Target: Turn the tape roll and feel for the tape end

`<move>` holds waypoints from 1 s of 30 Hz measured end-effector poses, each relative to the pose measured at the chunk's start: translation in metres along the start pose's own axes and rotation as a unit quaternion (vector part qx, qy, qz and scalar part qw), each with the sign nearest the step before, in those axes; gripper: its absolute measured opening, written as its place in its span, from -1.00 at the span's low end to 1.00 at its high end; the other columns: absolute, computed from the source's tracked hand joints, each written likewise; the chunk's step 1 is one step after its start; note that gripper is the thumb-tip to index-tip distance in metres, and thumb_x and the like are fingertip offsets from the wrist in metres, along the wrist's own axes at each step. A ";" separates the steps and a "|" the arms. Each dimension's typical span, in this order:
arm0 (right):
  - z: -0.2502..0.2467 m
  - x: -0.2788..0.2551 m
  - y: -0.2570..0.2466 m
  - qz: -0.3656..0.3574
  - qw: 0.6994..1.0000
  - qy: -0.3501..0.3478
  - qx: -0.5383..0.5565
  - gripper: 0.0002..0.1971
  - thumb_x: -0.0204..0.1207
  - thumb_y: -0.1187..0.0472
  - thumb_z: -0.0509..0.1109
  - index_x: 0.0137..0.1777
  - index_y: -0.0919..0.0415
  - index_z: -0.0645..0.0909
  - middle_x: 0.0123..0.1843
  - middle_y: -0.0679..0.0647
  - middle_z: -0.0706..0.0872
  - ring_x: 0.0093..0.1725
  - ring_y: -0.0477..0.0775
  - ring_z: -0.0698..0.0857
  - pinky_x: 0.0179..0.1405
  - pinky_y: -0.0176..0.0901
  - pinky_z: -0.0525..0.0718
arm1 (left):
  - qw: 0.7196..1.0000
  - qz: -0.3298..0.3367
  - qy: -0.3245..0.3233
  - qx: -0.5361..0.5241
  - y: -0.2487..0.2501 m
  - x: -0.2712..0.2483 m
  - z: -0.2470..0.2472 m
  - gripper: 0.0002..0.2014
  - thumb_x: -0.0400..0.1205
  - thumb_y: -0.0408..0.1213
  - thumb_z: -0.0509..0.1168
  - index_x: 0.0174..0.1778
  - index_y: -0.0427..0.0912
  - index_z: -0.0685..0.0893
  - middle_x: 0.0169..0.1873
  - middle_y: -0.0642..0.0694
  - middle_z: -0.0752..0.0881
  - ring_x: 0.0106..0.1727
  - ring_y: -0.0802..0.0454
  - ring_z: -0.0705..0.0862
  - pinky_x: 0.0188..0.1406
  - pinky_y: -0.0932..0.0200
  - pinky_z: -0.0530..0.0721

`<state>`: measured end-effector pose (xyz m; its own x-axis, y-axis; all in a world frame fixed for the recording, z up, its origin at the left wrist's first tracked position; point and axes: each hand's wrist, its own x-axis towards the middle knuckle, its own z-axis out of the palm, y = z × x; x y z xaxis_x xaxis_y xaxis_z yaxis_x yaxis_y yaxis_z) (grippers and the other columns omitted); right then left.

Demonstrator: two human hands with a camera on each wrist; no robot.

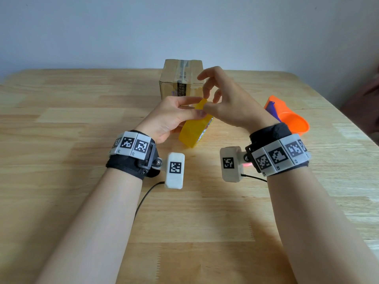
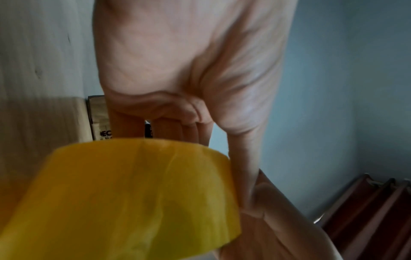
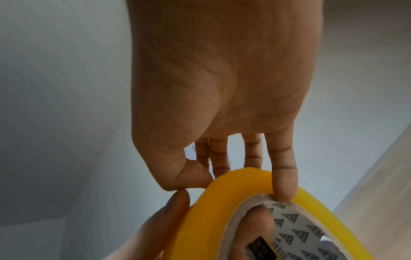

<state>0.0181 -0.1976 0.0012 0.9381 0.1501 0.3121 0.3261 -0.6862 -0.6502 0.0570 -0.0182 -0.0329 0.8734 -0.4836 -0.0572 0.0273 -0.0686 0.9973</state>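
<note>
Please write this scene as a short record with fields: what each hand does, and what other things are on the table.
left hand: grips the yellow tape roll, one finger inside its core
right hand: thumb and a finger touch the roll's upper edge; whether a loose tape end is pinched cannot be told
tape roll position: tilted, above the wooden table
cardboard box: behind the hands, taped shut
orange plastic object: to the right, lying on the table
</note>
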 end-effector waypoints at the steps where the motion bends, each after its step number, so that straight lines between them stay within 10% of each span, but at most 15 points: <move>1: 0.000 0.000 0.001 -0.006 1.000 -0.001 -0.001 -0.45 0.44 0.29 0.47 0.44 0.06 0.46 0.07 -0.03 0.65 -0.10 0.23 0.66 -0.01 0.11 0.71 | 1.000 -0.001 0.002 -0.003 0.000 0.000 0.000 -0.66 0.48 -0.27 0.60 0.13 0.10 0.78 -0.16 0.04 0.92 -0.13 0.08 0.89 -0.22 0.14 0.76; 21: 0.000 0.000 0.001 -0.012 1.000 0.011 -0.009 -0.46 0.43 0.31 0.51 0.40 0.15 0.45 0.03 0.05 0.68 -0.22 0.03 0.57 -0.22 -0.18 0.58 | 1.000 -0.007 0.017 -0.018 0.004 -0.005 0.003 -0.54 0.33 -0.16 0.63 0.16 0.09 0.78 -0.11 0.02 0.91 -0.11 0.06 0.90 -0.29 0.16 0.77; 30: 0.003 0.001 -0.001 0.001 1.000 0.027 0.002 -0.52 0.38 0.31 0.47 0.31 0.14 0.51 -0.17 -0.02 0.66 -0.21 0.20 0.67 -0.14 0.07 0.68 | 0.999 -0.015 0.025 -0.034 0.004 -0.004 0.002 -0.58 0.33 -0.19 0.63 0.11 0.08 0.78 -0.15 0.02 0.91 -0.16 0.06 0.89 -0.28 0.16 0.77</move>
<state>0.0189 -0.1950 0.0001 0.9314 0.1097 0.3472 0.3243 -0.6835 -0.6539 0.0528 -0.0181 -0.0287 0.8953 -0.4371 -0.0858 0.0845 -0.0226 0.9962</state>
